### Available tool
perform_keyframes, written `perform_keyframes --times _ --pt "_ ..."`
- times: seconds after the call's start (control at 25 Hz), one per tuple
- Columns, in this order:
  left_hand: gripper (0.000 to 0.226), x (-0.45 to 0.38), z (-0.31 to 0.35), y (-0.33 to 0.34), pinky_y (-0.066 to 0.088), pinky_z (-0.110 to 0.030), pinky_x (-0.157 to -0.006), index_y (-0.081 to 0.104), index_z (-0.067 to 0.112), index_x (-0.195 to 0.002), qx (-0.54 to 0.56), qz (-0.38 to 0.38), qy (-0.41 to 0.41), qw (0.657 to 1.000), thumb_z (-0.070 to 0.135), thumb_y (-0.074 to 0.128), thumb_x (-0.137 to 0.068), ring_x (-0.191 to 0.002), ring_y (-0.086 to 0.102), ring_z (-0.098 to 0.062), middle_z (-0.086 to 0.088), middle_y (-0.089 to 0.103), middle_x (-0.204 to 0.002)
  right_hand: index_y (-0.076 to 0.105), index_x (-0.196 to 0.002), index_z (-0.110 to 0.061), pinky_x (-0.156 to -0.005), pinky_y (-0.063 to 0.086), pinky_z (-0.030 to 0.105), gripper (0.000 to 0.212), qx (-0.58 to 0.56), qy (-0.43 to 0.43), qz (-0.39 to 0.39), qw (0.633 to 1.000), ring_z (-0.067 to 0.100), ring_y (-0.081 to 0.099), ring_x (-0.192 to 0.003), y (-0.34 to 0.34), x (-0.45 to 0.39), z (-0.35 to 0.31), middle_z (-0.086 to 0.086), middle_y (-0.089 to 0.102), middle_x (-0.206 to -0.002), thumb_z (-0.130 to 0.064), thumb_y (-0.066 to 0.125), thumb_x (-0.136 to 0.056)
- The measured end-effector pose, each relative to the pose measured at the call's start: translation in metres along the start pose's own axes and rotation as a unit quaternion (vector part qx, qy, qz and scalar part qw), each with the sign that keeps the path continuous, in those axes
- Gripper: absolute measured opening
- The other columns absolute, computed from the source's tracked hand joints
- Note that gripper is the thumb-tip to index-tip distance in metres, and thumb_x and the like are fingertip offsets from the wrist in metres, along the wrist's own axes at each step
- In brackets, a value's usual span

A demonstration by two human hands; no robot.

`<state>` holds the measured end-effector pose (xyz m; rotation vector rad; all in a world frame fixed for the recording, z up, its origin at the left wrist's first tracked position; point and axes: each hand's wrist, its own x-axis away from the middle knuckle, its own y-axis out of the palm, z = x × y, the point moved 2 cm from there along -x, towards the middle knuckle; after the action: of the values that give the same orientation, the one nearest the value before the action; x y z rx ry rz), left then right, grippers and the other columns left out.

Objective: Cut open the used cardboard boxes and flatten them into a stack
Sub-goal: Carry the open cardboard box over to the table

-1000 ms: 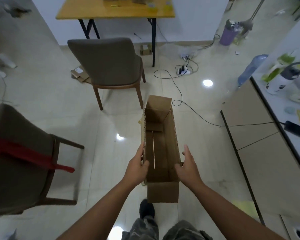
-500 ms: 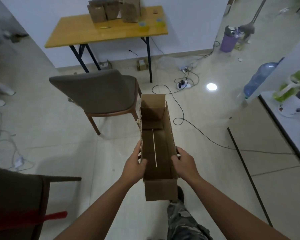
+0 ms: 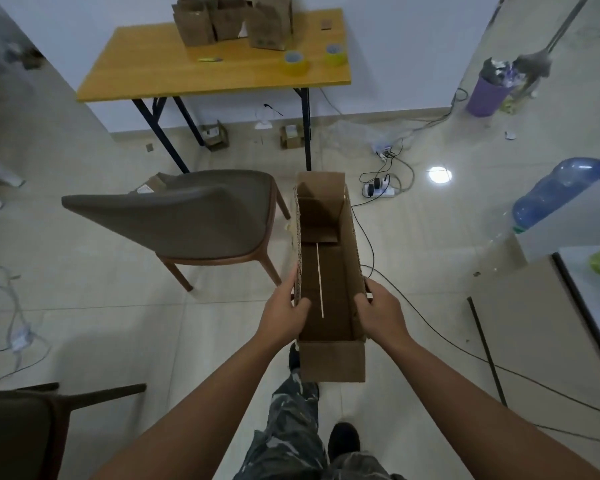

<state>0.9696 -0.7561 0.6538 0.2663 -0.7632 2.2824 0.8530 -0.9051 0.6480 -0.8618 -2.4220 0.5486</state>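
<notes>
1. Two hands are clamped on one long, open-topped cardboard box, which is carried in the air above the tiled floor, just beside a grey chair.
2. Left hand: closed on the left wall near the near end, thumb hooked inside. Right hand: closed on the right wall opposite, fingers wrapped outside.
3. Box state: top open, bottom seam closed, a pale strip seen along its middle. Judged not yet cut.
4. More boxes, tape rolls and a likely cutter lie on the tabletop ahead.
5. For a good carry, the box should be kept level and both walls gripped evenly; the floor cable should be avoided.
</notes>
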Motion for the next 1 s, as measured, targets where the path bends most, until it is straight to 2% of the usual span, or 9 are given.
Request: perform_keyframes --times 0.16,0.28,0.4,0.52,0.6,0.72,0.84,0.92,1.0 --pt "0.071 -0.077 0.025 -0.020 0.053 -0.033 -0.090 0.013 0.047 -0.151 0.025 -0.012 0.016 0.999 0.016 0.048 -0.098 -0.130 0.047 -0.022 0.006 0.039 -0.151 0.064 -0.113 -0.025 -0.060 0.041 0.020 0.028 0.018 -0.005 0.025 1.000 0.002 0.059 -0.079 0.001 -0.077 -0.033 -0.006 0.064 -0.097 -0.015 0.047 -0.095" --pt "0.072 -0.137 0.049 -0.044 0.053 -0.037 -0.092 0.015 0.044 -0.152 0.041 -0.015 0.026 0.999 0.013 0.048 -0.097 -0.125 0.050 -0.017 0.004 0.045 -0.146 0.065 -0.111 -0.030 -0.059 0.039 0.015 0.029 0.024 -0.009 0.040 0.999 -0.005 0.056 -0.077 0.001 -0.135 -0.067 -0.010 0.062 -0.091 -0.014 0.047 -0.094" --pt "0.071 -0.189 0.074 -0.061 0.053 -0.028 -0.085 0.017 0.042 -0.152 0.047 -0.018 0.029 0.998 0.013 0.050 -0.096 -0.113 0.051 -0.008 0.005 0.044 -0.145 0.063 -0.109 -0.034 -0.062 0.043 0.020 0.029 0.009 -0.009 0.048 0.999 0.000 0.058 -0.081 -0.006 -0.184 -0.092 -0.009 0.064 -0.094 -0.015 0.046 -0.095" --pt "0.070 -0.236 0.098 -0.070 0.045 -0.006 -0.062 0.021 0.038 -0.151 0.048 -0.023 0.033 0.998 0.014 0.053 -0.094 -0.092 0.048 0.010 0.011 0.044 -0.140 0.064 -0.119 -0.029 -0.067 0.047 0.023 0.032 -0.001 -0.013 0.052 0.999 0.003 0.060 -0.084 -0.019 -0.230 -0.107 -0.006 0.065 -0.098 -0.017 0.044 -0.096" --pt "0.071 -0.268 0.115 -0.073 0.045 -0.002 -0.061 0.024 0.036 -0.151 0.062 -0.026 0.039 0.997 0.012 0.055 -0.092 -0.093 0.047 0.012 0.017 0.042 -0.131 0.064 -0.118 -0.030 -0.065 0.046 0.022 0.032 -0.017 -0.026 0.054 0.998 0.005 0.061 -0.083 -0.029 -0.265 -0.116 -0.006 0.066 -0.097 -0.017 0.044 -0.097" --pt "0.071 -0.321 0.143 -0.075 0.050 -0.015 -0.077 0.028 0.039 -0.148 0.071 -0.010 0.038 0.997 0.012 0.058 -0.090 -0.110 0.053 0.000 0.023 0.045 -0.127 0.063 -0.121 -0.028 -0.064 0.044 0.016 0.033 -0.046 -0.044 0.048 0.997 0.005 0.061 -0.086 -0.040 -0.324 -0.125 -0.007 0.066 -0.098 -0.015 0.045 -0.097" --pt "0.068 -0.374 0.170 -0.075 0.052 -0.031 -0.094 0.034 0.034 -0.147 0.058 0.026 0.036 0.997 0.011 0.059 -0.087 -0.119 0.053 -0.009 0.010 0.053 -0.130 0.060 -0.122 -0.031 -0.066 0.043 0.007 0.036 -0.062 -0.065 0.033 0.995 -0.002 0.059 -0.089 -0.053 -0.386 -0.138 -0.015 0.062 -0.097 -0.011 0.045 -0.096" --pt "0.069 -0.409 0.190 -0.077 0.050 -0.040 -0.100 0.035 0.031 -0.147 0.067 0.047 0.024 0.996 0.008 0.059 -0.087 -0.121 0.053 -0.013 0.003 0.052 -0.134 0.058 -0.125 -0.031 -0.072 0.045 0.013 0.038 -0.062 -0.075 0.015 0.995 0.000 0.058 -0.091 -0.064 -0.429 -0.150 -0.011 0.063 -0.102 -0.010 0.045 -0.096" --pt "0.069 -0.440 0.208 -0.082 0.051 -0.042 -0.098 0.035 0.033 -0.146 0.075 0.070 0.026 0.994 0.007 0.059 -0.087 -0.118 0.054 -0.012 0.010 0.053 -0.129 0.059 -0.129 -0.024 -0.076 0.048 0.021 0.038 -0.049 -0.089 0.002 0.995 0.007 0.059 -0.094 -0.074 -0.471 -0.167 -0.003 0.064 -0.109 -0.011 0.045 -0.096"
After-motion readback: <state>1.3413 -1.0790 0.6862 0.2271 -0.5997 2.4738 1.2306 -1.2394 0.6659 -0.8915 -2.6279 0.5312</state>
